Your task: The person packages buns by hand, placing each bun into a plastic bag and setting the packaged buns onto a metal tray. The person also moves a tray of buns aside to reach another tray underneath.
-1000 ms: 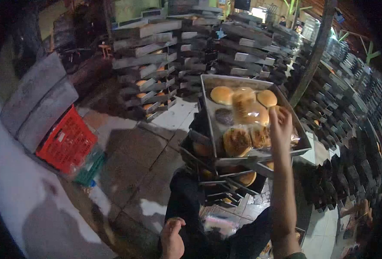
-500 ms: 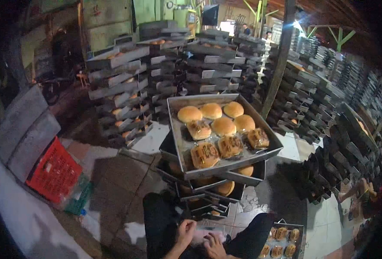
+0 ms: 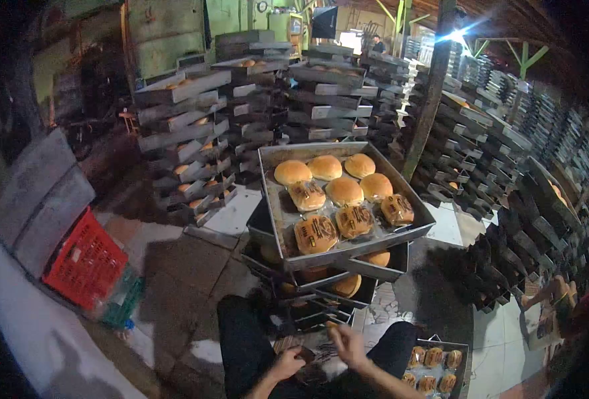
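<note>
Low over my lap, my left hand [image 3: 288,364] is closed, its fingers at the edge of a clear plastic wrapper [image 3: 322,352] with dark print. My right hand [image 3: 349,344] is a little higher to the right, somewhat blurred, with its fingers drawn together; what they hold, if anything, I cannot make out. Just beyond my hands stands a stack of metal trays. Its top tray [image 3: 361,251] carries plain round buns [image 3: 344,190] at the back and several buns in printed wrappers [image 3: 316,234] towards the front.
A tray of wrapped buns [image 3: 433,358] lies on the floor by my right knee. At the left, a red crate [image 3: 88,263] leans near a green one [image 3: 123,302]. Tall tray stacks [image 3: 185,143] line the back and right. A post [image 3: 431,100] stands behind; another person [image 3: 378,44] is far off.
My right hand has risen from the lap with its fingers drawn together. My left hand has shifted slightly lower. A pale pinkish thing between them no longer shows; dark-printed plastic now does.
</note>
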A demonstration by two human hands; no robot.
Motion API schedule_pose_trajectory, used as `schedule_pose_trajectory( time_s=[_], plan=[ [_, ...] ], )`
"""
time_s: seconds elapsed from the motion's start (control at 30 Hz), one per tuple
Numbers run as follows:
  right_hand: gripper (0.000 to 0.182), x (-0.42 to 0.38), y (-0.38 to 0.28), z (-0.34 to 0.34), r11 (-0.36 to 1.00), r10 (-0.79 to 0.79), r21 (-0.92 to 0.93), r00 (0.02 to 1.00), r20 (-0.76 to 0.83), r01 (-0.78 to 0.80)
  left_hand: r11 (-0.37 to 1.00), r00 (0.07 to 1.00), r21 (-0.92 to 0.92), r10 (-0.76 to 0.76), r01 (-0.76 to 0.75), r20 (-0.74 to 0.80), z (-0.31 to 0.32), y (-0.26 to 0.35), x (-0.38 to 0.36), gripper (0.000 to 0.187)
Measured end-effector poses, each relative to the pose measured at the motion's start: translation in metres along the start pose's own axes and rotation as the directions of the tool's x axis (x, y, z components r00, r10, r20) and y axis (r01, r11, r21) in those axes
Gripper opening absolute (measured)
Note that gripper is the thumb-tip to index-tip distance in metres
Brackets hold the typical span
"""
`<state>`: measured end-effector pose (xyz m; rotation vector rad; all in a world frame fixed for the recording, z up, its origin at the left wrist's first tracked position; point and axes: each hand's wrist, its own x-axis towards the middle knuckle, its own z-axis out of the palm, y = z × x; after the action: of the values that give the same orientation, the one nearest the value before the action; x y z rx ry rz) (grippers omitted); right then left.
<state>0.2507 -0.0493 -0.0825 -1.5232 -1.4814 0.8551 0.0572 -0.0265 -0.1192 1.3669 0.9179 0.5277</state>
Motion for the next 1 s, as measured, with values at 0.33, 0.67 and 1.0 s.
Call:
schedule_pose_trajectory(
  time_s=[0.33, 0.67, 1.0],
  plan=[
    [0.011, 0.012, -0.025, -0.028, 0.824, 0.292, 0.562, 0.799, -0.525, 0.068, 0.575, 0.992, -0.81, -0.114, 0.113, 0.057, 0.0, 0.041, -0.006, 0.024],
    [0.009, 0.041, -0.124, -0.067, 0.916, -0.388, -0.175, 0.907, -0.165, 0.36, 0.952, 0.813, 0.025, 0.275, -0.306, -0.513, -0.028, 0.093, -0.012, 0.02],
    [0.026, 0.425, -0.047, -0.15, 0.404, -0.261, -0.861, 0.941, 0.216, 0.31, 0.365, 0.963, -0.924, -0.184, -0.117, -0.194, -0.045, 0.036, -0.007, 0.026]
  ],
)
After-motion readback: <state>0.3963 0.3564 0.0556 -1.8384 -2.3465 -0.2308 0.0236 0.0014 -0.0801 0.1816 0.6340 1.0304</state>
